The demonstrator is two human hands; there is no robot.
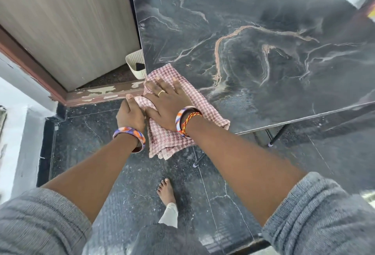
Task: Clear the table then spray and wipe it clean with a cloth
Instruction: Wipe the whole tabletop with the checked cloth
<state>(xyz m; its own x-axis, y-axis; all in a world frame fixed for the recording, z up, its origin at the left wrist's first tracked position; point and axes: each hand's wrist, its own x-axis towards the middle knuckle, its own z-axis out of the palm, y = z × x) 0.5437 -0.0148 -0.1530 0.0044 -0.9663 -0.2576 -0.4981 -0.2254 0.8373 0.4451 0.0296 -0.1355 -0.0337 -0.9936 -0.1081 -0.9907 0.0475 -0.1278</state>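
A pink checked cloth [172, 134] lies over the near left corner of the dark marble-patterned table [263, 51], part of it hanging off the edge. My right hand [168, 100] presses flat on the cloth with straight, spread fingers. Beside the table corner, my left hand [129, 112] grips a bunched edge of the same cloth with curled fingers. The tabletop carries nothing but the cloth; faint wet streaks show on its surface.
A cream woven basket [135, 63] stands on the floor by the table's left edge, beside a wooden door [67, 27] and its worn threshold. Thin black table legs [278, 134] show under the near edge. My bare foot [166, 191] is on the dark tiled floor.
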